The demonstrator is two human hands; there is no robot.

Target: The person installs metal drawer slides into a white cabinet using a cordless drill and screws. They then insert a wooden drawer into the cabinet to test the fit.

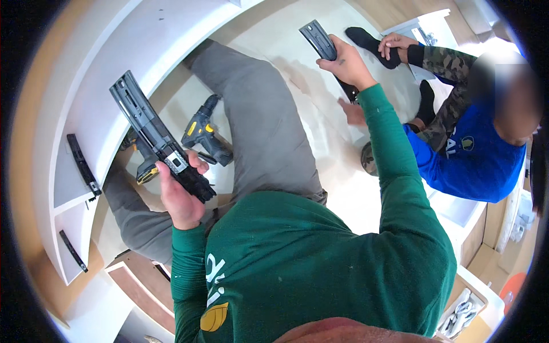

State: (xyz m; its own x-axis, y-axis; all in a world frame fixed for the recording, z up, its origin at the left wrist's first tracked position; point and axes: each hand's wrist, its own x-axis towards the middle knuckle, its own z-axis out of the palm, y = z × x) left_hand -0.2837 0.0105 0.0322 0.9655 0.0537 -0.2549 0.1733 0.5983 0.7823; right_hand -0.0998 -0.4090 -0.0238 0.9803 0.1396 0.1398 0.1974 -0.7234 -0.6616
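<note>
My left hand (pixel 182 197) is closed round the lower end of a thick black drawer slide (pixel 143 114), which looks like several nested rails with a light metal piece near my fingers. It tilts up and left, above the white cabinet panel's edge. Raised to the far right, my right hand (pixel 350 64) grips a shorter-looking black drawer slide (pixel 318 40); its lower end is hidden in my palm. The two slides are well apart. Two more dark slides, one longer (pixel 83 163) and one shorter (pixel 73 251), lie against the white panel (pixel 66 188) at the left.
A black and yellow cordless drill (pixel 201 134) lies on the floor between my legs, with a second drill (pixel 147 166) partly hidden near my left hand. A co-worker in a blue shirt (pixel 469 154) sits close on the right. White cabinet parts curve round the left.
</note>
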